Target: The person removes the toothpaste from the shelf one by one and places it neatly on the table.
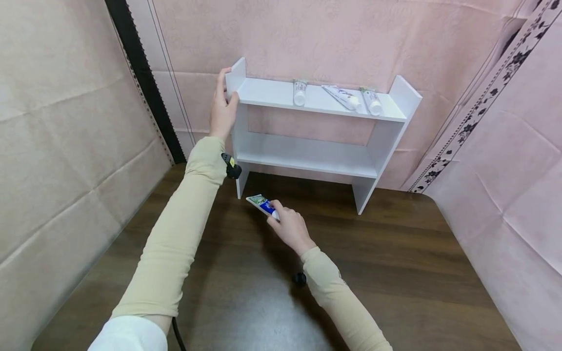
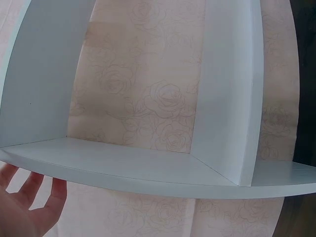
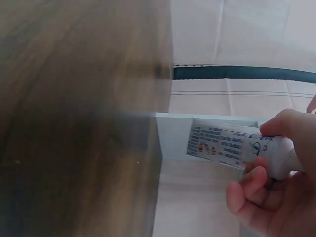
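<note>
A white two-tier shelf [image 1: 307, 163] stands on the wooden table. At its upper left side panel is my left hand [image 1: 223, 114], its fingertips touching the outside of the panel [image 2: 123, 180]. My right hand [image 1: 291, 228] pinches a tube of toothpaste [image 1: 262, 204] near its cap end, below and in front of the shelf. Blue and green show on the tube's face in the head view; printed text covers its white back [image 3: 219, 143] in the right wrist view. On the top board lie a left tube [image 1: 300, 92], a slanted middle tube [image 1: 342, 96] and a right tube [image 1: 371, 101].
The lower board [image 1: 303, 153] runs between the side panels. Pink patterned cloth [image 1: 329, 39] hangs behind the shelf, with more cloth walls at left [image 1: 66, 122] and right [image 1: 518, 161]. Brown tabletop [image 1: 421, 273] extends in front. A black cable [image 1: 177, 334] lies near the left sleeve.
</note>
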### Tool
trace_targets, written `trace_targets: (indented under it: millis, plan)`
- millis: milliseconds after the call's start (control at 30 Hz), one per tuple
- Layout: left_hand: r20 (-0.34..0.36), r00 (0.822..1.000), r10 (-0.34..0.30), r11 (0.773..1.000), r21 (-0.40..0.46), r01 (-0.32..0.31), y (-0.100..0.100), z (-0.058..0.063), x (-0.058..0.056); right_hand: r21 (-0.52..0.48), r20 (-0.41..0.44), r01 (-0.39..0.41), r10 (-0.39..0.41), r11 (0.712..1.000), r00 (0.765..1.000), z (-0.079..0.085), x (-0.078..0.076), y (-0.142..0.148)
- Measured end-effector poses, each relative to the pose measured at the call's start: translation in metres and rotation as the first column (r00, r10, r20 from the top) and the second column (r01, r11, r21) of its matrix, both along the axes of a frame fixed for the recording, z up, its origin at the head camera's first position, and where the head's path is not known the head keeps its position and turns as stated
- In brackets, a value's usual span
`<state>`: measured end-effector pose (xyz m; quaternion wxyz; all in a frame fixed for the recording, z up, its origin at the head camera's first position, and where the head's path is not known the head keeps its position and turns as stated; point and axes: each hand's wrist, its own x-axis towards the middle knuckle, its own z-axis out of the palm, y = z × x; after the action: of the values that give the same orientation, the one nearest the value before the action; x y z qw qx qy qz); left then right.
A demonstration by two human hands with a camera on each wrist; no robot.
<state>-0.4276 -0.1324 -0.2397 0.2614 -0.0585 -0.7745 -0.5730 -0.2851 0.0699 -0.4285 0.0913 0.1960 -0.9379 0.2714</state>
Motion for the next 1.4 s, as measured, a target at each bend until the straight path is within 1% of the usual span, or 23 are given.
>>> trace_targets:
  millis: [200, 300, 400, 500, 633, 833, 1067, 1267, 1400]
  plan:
    - [-0.001, 1.0, -0.004, 1.0, 0.007, 0.004, 0.001, 0.0, -0.002, 0.065, 0.065, -0.001, -0.004, 0.998, 0.998, -0.012, 0.001, -0.001]
    - [0.003, 1.0, -0.004, 1.0, 0.003, 0.004, 0.001, 0.001, -0.002, 0.093, 0.081, 0.003, -0.011, 0.996, 0.997, -0.018, 0.002, -0.002]
    - [-0.003, 1.0, -0.009, 1.0, 0.003, 0.009, 0.002, 0.001, -0.002, 0.118, 0.078, 0.012, -0.021, 0.993, 0.997, -0.019, 0.003, -0.004]
    - [-0.009, 1.0, -0.012, 1.0, 0.011, 0.013, 0.003, 0.002, -0.002, 0.154, 0.071, 0.006, -0.017, 0.988, 0.997, -0.016, 0.004, -0.006]
    - [-0.012, 1.0, -0.017, 0.999, 0.028, 0.017, 0.003, 0.002, -0.003, 0.231, 0.068, -0.016, 0.0, 0.973, 0.998, -0.013, 0.009, -0.011]
    - [-0.018, 1.0, -0.007, 0.999, 0.038, 0.008, 0.001, 0.002, -0.004, 0.34, 0.066, -0.05, 0.029, 0.939, 0.997, -0.015, 0.018, -0.019]
    - [-0.006, 1.0, -0.016, 0.999, 0.038, 0.017, 0.001, 0.001, -0.004, 0.37, 0.067, -0.033, 0.009, 0.928, 0.998, -0.021, 0.024, -0.024]
    - [0.008, 1.0, -0.008, 0.999, 0.046, 0.008, 0.001, -0.001, -0.003, 0.368, 0.066, -0.045, 0.022, 0.929, 0.998, -0.027, 0.029, -0.024]
    - [0.005, 1.0, -0.002, 0.999, 0.035, 0.002, 0.001, 0.0, -0.002, 0.376, 0.056, -0.047, 0.028, 0.925, 0.998, -0.031, 0.033, -0.025]
